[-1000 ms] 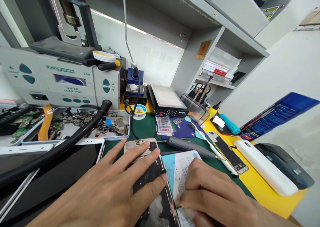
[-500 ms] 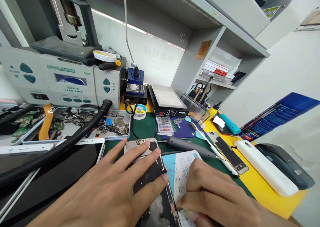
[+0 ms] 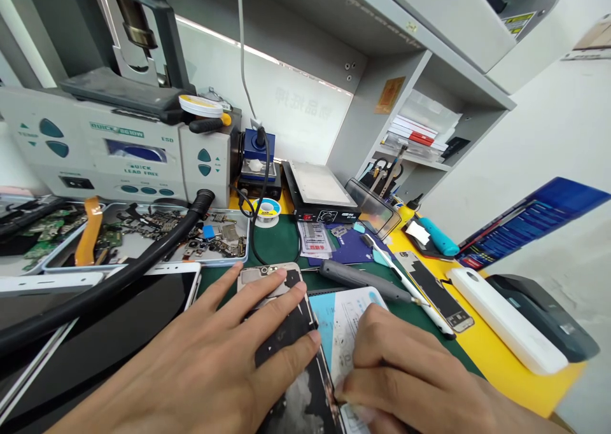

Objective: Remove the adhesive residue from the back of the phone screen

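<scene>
A black, worn phone part (image 3: 305, 396), looking like a screen assembly seen from its inner side, lies in front of me with a grey metal top end. Across it rests my left hand (image 3: 205, 351), fingers spread flat and pressing on its upper half. My right hand (image 3: 405, 377) is closed in a pinch at the part's lower right edge. Whatever sits between those fingertips is hidden. Under the right hand and beside the part is a blue and white printed booklet (image 3: 346, 326). The phone part's lower end runs out of view.
A grey pen-shaped tool (image 3: 363, 281) and a white toothbrush (image 3: 410, 284) lie beyond the booklet. Another phone frame (image 3: 436, 294) is at right. A black hose (image 3: 143, 262) crosses two white phones (image 3: 157, 294) at left. Behind stand a parts tray (image 3: 243, 259) and a heating plate (image 3: 322, 186).
My right hand has shifted very slightly along the phone part's right edge, still pinched. The left hand stays in place.
</scene>
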{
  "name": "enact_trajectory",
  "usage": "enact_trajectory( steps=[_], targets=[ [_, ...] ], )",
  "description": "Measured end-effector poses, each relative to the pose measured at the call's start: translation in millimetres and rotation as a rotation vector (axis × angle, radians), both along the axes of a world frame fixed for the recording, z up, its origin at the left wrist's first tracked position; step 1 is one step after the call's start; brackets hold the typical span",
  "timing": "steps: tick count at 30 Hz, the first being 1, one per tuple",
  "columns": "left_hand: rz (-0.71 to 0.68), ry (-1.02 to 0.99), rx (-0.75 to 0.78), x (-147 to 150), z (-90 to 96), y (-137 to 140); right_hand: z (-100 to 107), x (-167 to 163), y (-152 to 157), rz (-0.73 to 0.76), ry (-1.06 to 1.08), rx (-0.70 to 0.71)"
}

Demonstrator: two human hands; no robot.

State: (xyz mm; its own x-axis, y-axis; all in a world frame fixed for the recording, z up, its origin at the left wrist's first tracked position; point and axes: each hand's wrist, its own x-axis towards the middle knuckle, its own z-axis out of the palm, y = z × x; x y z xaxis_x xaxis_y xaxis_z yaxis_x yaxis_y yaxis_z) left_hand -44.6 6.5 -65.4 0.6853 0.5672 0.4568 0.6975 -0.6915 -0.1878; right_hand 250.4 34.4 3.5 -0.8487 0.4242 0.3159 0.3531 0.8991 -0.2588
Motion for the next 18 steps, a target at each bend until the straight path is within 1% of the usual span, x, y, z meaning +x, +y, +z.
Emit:
enact_trajectory(
  steps=[2, 6, 11, 15, 18],
  targets=[
    [0.001, 0.001, 0.0, -0.4, -0.2, -0.7, 1.1, -0.4, 1.4, 0.003, 0.002, -0.011],
    [-0.005, -0.017, 0.008, -0.7, -1.2, -1.8, 1.0, -0.5, 3.4, 0.059, -0.015, -0.092],
    [-0.005, -0.017, 0.008, 0.2, -0.2, -1.2, 1.9, -2.8, 3.6, 0.035, 0.005, -0.076],
    [-0.014, -0.017, 0.005, 1.7, 1.1, -0.2, 2.1, -1.9, 4.4, 0.072, 0.011, -0.095],
    [0.001, -0.018, 0.024, 3.1, 1.9, -0.1, 0.8, 0.3, 3.9, 0.06, 0.004, -0.079]
  ],
)
